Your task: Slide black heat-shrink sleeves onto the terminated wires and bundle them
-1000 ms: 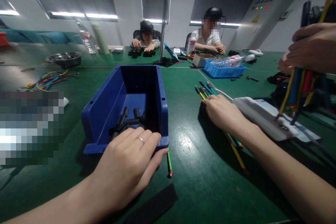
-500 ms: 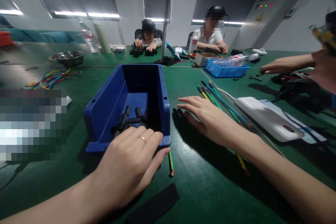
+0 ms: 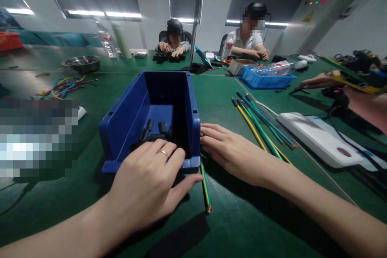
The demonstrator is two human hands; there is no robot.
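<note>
Thumb spread, my left hand [image 3: 148, 171] curls over the front of a blue bin [image 3: 121, 123]. My right hand [image 3: 231, 149] lies just beside it; I cannot tell whether either's fingers grip.

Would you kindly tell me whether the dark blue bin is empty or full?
Neither: black tubes lie toward the near end of the dark blue bin, while bare floor shows behind them.

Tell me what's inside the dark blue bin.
Short black pieces lie in the dark blue bin. The left hand covers part of its front; anything beneath cannot be seen.
</note>
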